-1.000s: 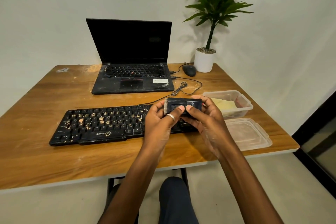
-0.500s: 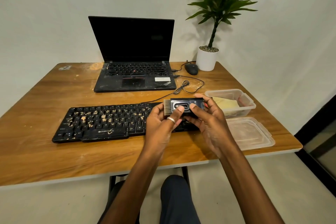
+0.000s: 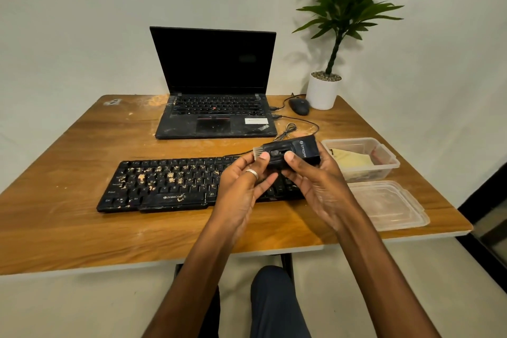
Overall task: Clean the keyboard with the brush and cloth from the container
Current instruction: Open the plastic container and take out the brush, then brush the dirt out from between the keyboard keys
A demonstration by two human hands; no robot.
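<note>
Above the keyboard's right end: both hands are holding the brush [image 3: 288,153] level, bristles pointing toward 9 o'clock.
Left hand [image 3: 244,186]: gripping the bristle end, thumb on top.
Right hand [image 3: 315,186]: gripping the body, thumb on top.
Keyboard [image 3: 170,184]: lying on the table [image 3: 68,228], speckled with crumbs.
Container [image 3: 362,158]: sitting at 3 o'clock of the brush, holding the cloth [image 3: 354,158].
Lid [image 3: 389,204]: resting just nearer.
</note>
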